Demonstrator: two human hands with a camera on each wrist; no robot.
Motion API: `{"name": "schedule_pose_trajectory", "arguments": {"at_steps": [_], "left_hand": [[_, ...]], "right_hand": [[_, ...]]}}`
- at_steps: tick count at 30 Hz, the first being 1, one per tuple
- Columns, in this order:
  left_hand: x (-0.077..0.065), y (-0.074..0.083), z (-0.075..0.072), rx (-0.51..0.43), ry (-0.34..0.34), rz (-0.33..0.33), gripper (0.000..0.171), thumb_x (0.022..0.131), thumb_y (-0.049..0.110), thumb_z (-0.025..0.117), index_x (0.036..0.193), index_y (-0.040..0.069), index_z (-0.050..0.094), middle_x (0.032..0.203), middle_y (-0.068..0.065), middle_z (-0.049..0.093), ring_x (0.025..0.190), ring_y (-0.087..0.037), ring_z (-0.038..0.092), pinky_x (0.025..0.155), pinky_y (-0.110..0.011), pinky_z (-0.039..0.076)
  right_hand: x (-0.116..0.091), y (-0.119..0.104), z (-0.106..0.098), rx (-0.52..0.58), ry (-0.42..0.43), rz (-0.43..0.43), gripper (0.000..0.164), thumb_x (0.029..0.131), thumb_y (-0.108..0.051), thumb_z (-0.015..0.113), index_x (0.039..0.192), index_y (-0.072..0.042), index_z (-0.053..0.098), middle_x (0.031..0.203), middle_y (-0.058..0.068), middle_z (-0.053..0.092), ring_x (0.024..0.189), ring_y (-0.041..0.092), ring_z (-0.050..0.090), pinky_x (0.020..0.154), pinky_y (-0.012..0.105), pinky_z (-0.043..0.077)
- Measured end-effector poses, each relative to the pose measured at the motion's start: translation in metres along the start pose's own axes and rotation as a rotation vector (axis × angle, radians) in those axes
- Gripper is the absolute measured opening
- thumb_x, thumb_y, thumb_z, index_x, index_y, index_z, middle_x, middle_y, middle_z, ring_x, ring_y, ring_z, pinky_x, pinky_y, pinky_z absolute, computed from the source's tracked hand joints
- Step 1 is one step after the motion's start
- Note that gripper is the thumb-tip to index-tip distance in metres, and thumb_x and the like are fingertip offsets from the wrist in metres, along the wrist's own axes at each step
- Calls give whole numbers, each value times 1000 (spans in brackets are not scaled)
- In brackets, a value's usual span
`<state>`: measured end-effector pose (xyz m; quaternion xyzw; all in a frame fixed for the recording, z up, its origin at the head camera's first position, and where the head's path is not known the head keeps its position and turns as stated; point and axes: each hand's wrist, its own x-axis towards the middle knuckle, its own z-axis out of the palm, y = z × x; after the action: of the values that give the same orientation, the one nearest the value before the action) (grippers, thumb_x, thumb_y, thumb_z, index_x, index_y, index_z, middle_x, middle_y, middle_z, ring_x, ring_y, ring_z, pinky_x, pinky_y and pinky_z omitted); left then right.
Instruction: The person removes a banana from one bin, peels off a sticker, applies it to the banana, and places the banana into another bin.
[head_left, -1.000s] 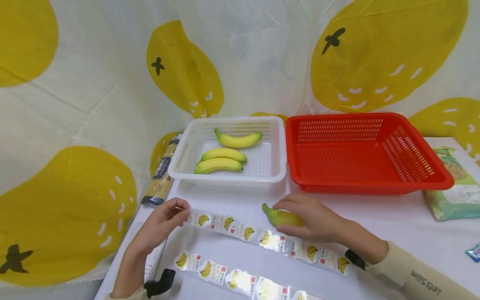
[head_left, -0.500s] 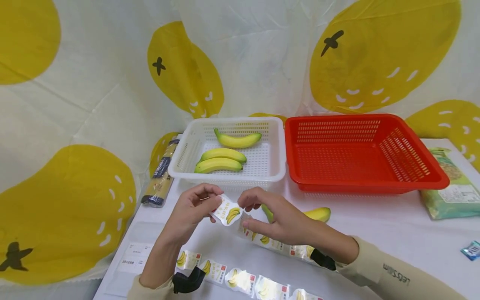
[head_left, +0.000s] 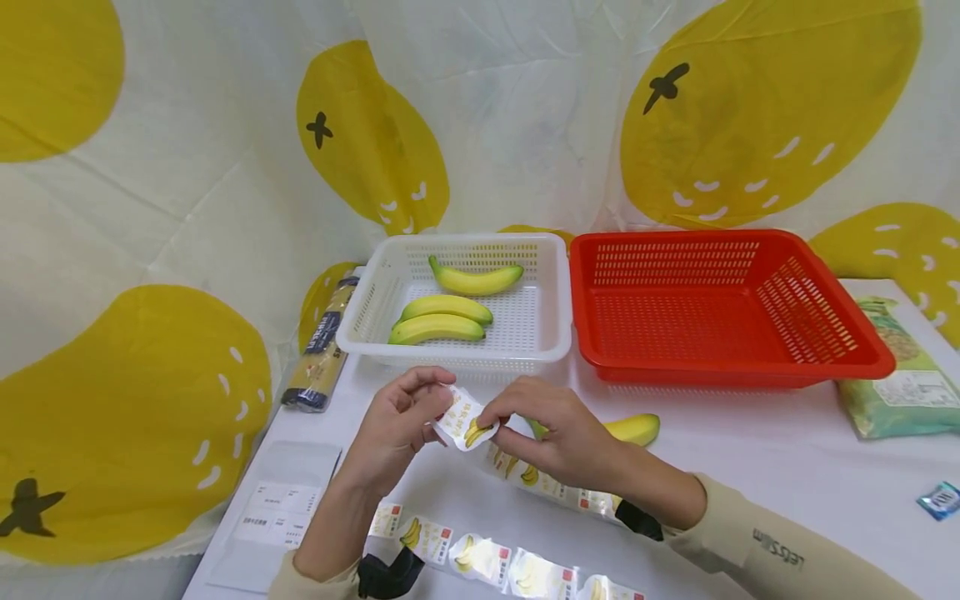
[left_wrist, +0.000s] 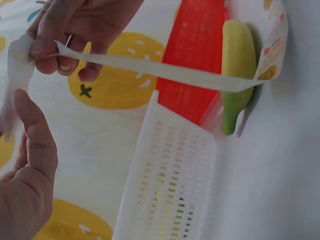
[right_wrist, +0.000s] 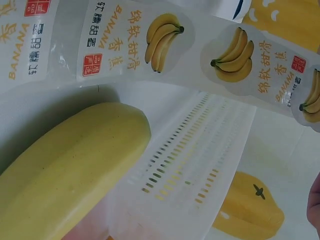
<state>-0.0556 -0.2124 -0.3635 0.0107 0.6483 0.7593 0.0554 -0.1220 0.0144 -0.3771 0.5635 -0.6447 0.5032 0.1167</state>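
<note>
A strip of banana stickers (head_left: 528, 477) rises from the table between both hands. My left hand (head_left: 393, 433) pinches the strip's raised end between thumb and fingers, with a white banana sticker (head_left: 459, 419) facing up there. My right hand (head_left: 562, 429) pinches the sticker's right edge; its fingertips cover part of the printed bananas. In the left wrist view, the backing stretches edge-on from the right fingers (left_wrist: 50, 52) down toward the table. A yellow banana (head_left: 636, 429) with a green stem lies behind my right hand, partly hidden by it. The right wrist view shows this banana (right_wrist: 75, 165) close up.
A white basket (head_left: 360, 350) at the back holds three bananas. Beside it stands a red basket (head_left: 720, 333). A second sticker strip (head_left: 480, 560) lies in front. Around the sides are a pasta pack (head_left: 318, 350), a clear labelled bag (head_left: 277, 508), a green bag (head_left: 907, 375) and a small blue packet (head_left: 940, 500).
My right hand let go of the banana and came left to the strip, now gripping the sticker's edge. My left hand moved right and lifted the strip's end.
</note>
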Motion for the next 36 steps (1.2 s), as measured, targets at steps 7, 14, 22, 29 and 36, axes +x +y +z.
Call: {"name": "schedule_pose_trajectory", "arguments": {"at_steps": [7, 14, 22, 29, 36], "left_hand": [[-17, -15, -9, -140, -214, -24, 30, 106, 14, 45, 135, 7, 45, 110, 3, 67, 94, -8, 67, 78, -23, 57], [-25, -24, -12, -28, -222, 64, 14, 101, 4, 56, 111, 9, 65, 91, 4, 67, 83, -7, 64, 73, -22, 56], [-24, -25, -13, -66, -180, 56, 16, 102, 3, 54, 103, 11, 68, 87, 6, 69, 79, -4, 65, 72, -20, 57], [-22, -27, -15, -93, -40, -26, 14, 102, 7, 56, 100, 14, 68, 84, 7, 69, 76, -3, 65, 70, -18, 57], [-21, -29, -14, -5, 266, -110, 9, 98, 13, 67, 91, 8, 63, 81, 0, 67, 69, -9, 61, 61, -20, 54]], "right_hand": [[1, 1, 2, 32, 23, 11, 33, 81, 11, 74, 105, -11, 72, 95, -1, 74, 87, 10, 64, 79, 23, 56], [2, 3, 5, 37, 19, -13, 31, 82, 10, 74, 104, -13, 73, 94, -2, 74, 87, 9, 63, 79, 24, 54], [3, 5, 8, 10, 21, -23, 30, 81, 8, 75, 102, -13, 73, 93, -4, 75, 87, 9, 65, 81, 24, 52], [3, 7, 7, -28, 25, -18, 31, 78, 5, 81, 101, -15, 76, 103, 1, 71, 100, 14, 64, 89, 24, 53], [0, 10, 4, -36, 28, -16, 33, 77, 8, 80, 100, -16, 77, 99, -1, 69, 96, 12, 61, 83, 21, 53]]}}
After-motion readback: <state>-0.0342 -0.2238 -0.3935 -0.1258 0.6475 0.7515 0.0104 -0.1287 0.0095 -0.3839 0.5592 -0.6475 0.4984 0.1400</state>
